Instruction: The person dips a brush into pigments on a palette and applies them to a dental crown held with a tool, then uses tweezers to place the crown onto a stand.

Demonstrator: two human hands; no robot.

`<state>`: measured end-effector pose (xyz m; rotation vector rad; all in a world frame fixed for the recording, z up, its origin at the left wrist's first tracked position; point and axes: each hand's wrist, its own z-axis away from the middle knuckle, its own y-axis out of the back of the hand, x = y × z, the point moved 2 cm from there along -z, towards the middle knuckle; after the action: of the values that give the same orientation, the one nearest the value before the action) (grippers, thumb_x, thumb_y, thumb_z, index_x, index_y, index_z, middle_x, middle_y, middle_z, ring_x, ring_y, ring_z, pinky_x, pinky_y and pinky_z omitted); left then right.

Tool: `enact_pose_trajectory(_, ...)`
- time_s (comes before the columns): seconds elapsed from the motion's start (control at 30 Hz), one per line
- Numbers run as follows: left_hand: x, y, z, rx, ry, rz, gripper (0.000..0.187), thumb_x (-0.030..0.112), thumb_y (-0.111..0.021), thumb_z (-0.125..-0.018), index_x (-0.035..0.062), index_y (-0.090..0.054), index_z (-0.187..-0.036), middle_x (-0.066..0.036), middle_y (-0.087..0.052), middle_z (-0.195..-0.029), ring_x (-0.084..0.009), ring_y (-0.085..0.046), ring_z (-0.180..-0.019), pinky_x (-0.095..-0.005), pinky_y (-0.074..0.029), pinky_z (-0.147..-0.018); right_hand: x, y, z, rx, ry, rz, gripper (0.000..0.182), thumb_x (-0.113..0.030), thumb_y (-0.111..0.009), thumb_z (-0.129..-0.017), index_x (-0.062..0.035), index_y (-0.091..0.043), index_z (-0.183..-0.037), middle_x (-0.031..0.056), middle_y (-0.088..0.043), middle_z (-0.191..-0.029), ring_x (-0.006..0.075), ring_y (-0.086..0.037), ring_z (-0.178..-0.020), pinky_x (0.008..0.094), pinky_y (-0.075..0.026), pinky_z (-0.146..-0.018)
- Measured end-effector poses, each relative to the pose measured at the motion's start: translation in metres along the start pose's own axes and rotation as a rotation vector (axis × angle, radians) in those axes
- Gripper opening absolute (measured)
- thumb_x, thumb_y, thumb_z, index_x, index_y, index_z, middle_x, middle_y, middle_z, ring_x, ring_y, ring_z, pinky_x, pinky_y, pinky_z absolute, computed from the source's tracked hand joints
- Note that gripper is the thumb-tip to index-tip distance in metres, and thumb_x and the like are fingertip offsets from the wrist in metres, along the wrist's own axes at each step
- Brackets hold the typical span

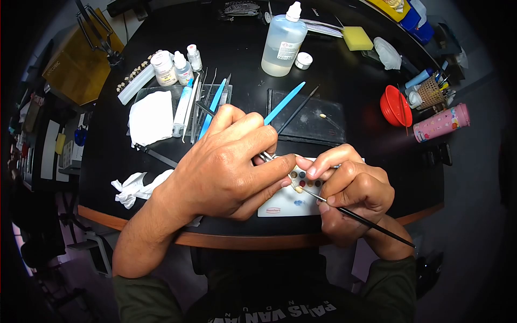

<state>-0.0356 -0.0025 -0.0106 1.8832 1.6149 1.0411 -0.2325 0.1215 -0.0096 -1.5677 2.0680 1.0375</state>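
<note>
My left hand (pixel 231 161) is closed around a slim metal holding tool (pixel 265 156), most of it hidden by the fingers. Just past its fingertips is a small cream-coloured tooth crown (pixel 299 189); how it is gripped is hard to see. In my right hand (pixel 358 188) is a thin brush (pixel 371 223) with a black handle, pinched between thumb and fingers. The brush tip meets the crown or lies right beside it. Under both hands lies a white palette (pixel 280 208) with several coloured paint spots and a blue smear.
Behind the hands, a dark tray (pixel 336 116) bears a blue-handled tool (pixel 285 103), another brush and a small crown. A large liquid bottle (pixel 283 46) stands farther back. Small bottles (pixel 163 68) and folded tissue (pixel 151 117) are left; red bowls (pixel 396 106) and a pink tumbler (pixel 441 123) right.
</note>
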Motion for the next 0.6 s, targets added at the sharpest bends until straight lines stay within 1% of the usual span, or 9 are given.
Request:
enact_pose_trajectory(0.03,0.0001,0.0000,-0.0002,0.004,-0.002,0.002,0.027,0.021,-0.085,-0.084,0.0123,-0.085,-0.110,0.000,-0.053,-0.082,-0.0192,-0.051,-0.076,-0.0374,-0.034,-0.076,-0.0006,0.0008,0.0002,-0.030,-0.005,0.001,0.021,0.014,-0.066,-0.080,-0.0036,-0.055,-0.084,0.0104,-0.063,-0.080,0.0292,-0.069,-0.100,0.0575,-0.066,-0.102)
enact_pose_trajectory(0.23,-0.0002,-0.0012,0.0009,0.000,0.005,0.017,0.027,0.021,-0.085,-0.085,0.0126,-0.085,-0.110,0.000,-0.052,-0.081,-0.0195,-0.051,-0.076,-0.0378,-0.034,-0.075,0.0006,0.0002,0.0003,-0.026,0.011,-0.002,0.021,0.015,-0.064,-0.078,-0.0030,-0.055,-0.084,0.0106,-0.064,-0.081,0.0292,-0.069,-0.100,0.0577,-0.066,-0.102)
enact_pose_trajectory(0.6,-0.0010,-0.0007,0.0010,-0.024,0.002,0.015,0.026,0.023,-0.084,-0.086,0.0132,-0.084,-0.110,0.000,-0.052,-0.081,-0.0203,-0.049,-0.075,-0.0385,-0.035,-0.075,-0.0002,0.0022,0.0008,-0.036,0.000,-0.022,0.019,0.013,-0.064,-0.080,-0.0026,-0.054,-0.085,0.0111,-0.064,-0.080,0.0287,-0.068,-0.099,0.0593,-0.066,-0.102)
